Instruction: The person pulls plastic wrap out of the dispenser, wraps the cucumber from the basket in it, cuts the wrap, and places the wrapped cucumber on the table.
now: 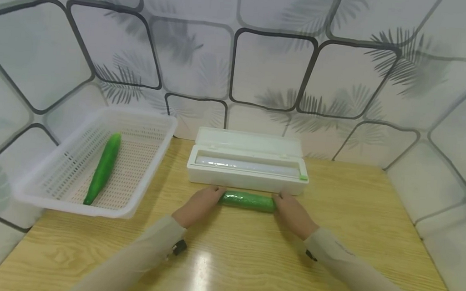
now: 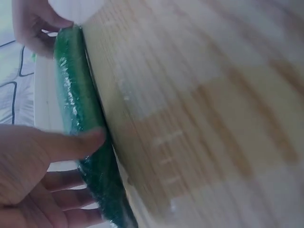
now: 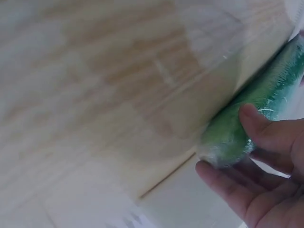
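A cucumber (image 1: 248, 201) in shiny clear film lies crosswise on the wooden table, just in front of a white box (image 1: 246, 181). The left hand (image 1: 200, 204) grips its left end; in the left wrist view the thumb of that hand (image 2: 47, 175) lies over the wrapped cucumber (image 2: 78, 95), its fingers on the far side. At the other end the right hand (image 1: 294, 215) holds it. The right wrist view shows the right hand's (image 3: 270, 175) thumb and fingers around the film-covered tip of the cucumber (image 3: 228, 135). Inside the box, its lid raised, is a roll of film (image 1: 248, 166).
A white perforated basket (image 1: 148, 180) stands at the left with one unwrapped cucumber (image 1: 105, 167) in it. Patterned panels (image 1: 271, 71) rise behind and on both sides of the table (image 1: 248, 265). A green piece (image 1: 303, 177) sits at the box's right end.
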`<state>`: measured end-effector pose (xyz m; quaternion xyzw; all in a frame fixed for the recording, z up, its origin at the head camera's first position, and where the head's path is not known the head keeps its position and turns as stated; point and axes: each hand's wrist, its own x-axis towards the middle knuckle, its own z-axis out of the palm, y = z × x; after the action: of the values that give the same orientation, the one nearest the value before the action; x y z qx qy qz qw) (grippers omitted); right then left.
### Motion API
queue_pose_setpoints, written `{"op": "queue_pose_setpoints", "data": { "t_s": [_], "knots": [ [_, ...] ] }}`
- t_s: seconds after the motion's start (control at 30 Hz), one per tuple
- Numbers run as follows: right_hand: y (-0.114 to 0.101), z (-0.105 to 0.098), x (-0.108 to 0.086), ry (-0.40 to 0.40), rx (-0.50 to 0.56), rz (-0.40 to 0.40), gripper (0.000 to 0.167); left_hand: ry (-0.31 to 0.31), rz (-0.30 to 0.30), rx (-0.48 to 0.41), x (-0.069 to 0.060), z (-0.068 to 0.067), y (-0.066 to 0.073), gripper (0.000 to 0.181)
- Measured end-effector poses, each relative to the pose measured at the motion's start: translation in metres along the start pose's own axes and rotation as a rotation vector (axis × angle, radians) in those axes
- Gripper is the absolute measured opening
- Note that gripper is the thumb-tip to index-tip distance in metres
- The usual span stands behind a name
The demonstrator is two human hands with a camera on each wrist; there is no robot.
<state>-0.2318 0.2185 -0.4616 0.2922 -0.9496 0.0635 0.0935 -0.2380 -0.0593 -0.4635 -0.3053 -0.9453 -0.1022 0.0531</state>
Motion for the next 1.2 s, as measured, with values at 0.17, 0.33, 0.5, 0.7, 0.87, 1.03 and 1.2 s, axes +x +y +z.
{"op": "queue_pose_setpoints", "data": {
  "t_s": [0.17,0.33,0.5,0.7,0.87,1.03,1.2],
  "knots": [
    [0.001,0.0,0.0,-0.004,-0.033,-0.041,0.032,-0.046,0.012,0.028,0.002,0.0,0.003,0.056],
    [-0.001,0.003,0.001,-0.016,-0.078,-0.053,0.029,-0.036,0.001,0.068,0.005,-0.002,0.007,0.05],
    [-0.003,0.003,0.003,0.011,-0.091,-0.069,0.029,-0.033,-0.009,0.034,0.006,-0.003,0.008,0.045],
    [0.002,0.0,0.003,0.001,-0.035,-0.068,0.023,-0.018,-0.017,-0.063,0.004,-0.004,0.003,0.04],
    [0.007,-0.006,0.008,-0.14,0.152,0.051,0.014,-0.007,-0.002,-0.079,0.0,-0.004,-0.002,0.039],
    [0.009,-0.013,0.012,-0.259,0.255,0.177,0.013,0.057,-0.003,-0.137,-0.003,-0.006,-0.005,0.031],
    [0.009,-0.015,0.011,-0.271,0.194,0.171,0.031,0.086,-0.019,-0.101,-0.006,-0.008,-0.006,0.022]
  ]
}}
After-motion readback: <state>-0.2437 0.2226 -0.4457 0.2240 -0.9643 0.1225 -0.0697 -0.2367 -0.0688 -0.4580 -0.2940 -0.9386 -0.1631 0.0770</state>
